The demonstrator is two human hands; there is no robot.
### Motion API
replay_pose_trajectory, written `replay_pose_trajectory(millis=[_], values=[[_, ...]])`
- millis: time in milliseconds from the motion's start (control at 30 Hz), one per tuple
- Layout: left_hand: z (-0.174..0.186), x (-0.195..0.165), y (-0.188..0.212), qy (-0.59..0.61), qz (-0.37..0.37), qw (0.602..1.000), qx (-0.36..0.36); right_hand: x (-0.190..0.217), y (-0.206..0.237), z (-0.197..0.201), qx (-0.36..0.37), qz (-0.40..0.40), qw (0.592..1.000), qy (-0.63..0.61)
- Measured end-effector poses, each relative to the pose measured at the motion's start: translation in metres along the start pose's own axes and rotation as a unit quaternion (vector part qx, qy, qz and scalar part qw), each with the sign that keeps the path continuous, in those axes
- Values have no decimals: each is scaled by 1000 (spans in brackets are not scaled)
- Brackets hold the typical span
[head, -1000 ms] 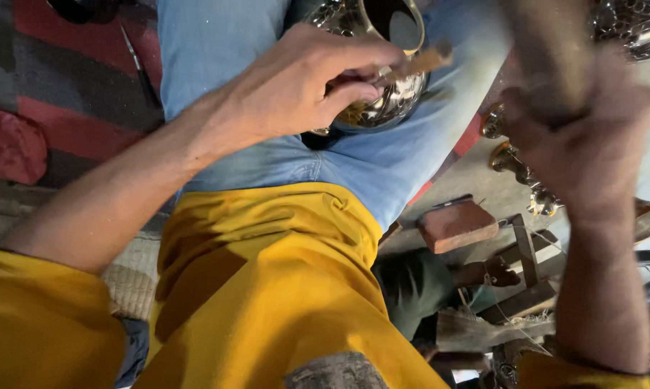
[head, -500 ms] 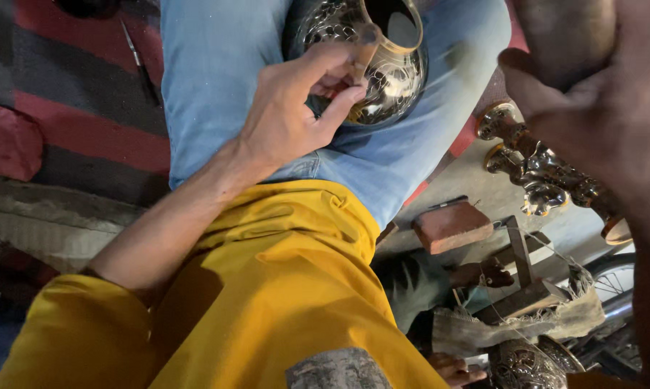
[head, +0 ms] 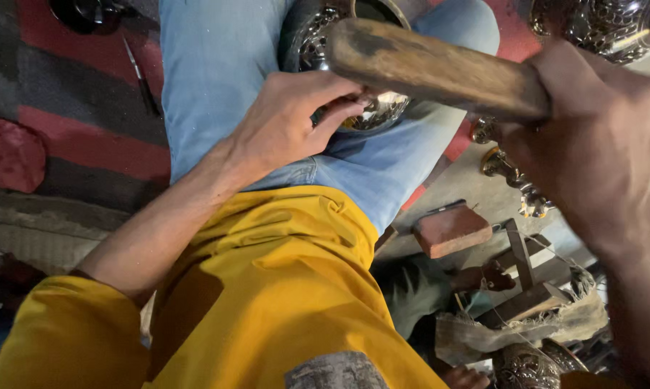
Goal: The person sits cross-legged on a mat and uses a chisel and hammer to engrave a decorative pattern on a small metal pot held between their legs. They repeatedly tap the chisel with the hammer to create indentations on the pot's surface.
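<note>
The view has closed in since the earlier frame: the mallet, then only a blur at the upper right, now lies across the top, its wooden head above the pot. The right hand is clamped around the mallet's handle. The left hand remains on the pot, fingers curled against its embossed silver side; whether they pinch a tool cannot be told. The pot rests on the jeans-clad thigh, mouth up. A red block lies on the floor, well apart from both hands.
</note>
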State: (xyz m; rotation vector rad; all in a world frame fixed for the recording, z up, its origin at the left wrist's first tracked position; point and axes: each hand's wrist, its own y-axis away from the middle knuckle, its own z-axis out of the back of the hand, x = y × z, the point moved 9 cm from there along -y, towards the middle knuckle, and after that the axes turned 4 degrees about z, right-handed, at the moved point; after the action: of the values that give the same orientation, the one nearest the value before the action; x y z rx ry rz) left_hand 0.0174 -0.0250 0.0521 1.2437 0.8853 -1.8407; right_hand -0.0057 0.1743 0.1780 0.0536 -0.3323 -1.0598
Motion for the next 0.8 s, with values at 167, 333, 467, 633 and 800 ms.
replay_pose_trajectory(millis=[167,333,467,633,800], values=[[3,5,-8,22,5,998,54,-8,13,-22,12,-58,997,56],[5,11,-13,74,19,996,39,-28,31,-25,-9,-99,995,30],[5,13,-13,46,1,997,64,-34,38,-22,-18,-66,998,5],[3,13,-13,58,-3,995,84,-63,51,-24,-66,-190,949,-242],[4,10,-12,44,-25,995,88,-39,31,-16,-50,-77,978,-185]])
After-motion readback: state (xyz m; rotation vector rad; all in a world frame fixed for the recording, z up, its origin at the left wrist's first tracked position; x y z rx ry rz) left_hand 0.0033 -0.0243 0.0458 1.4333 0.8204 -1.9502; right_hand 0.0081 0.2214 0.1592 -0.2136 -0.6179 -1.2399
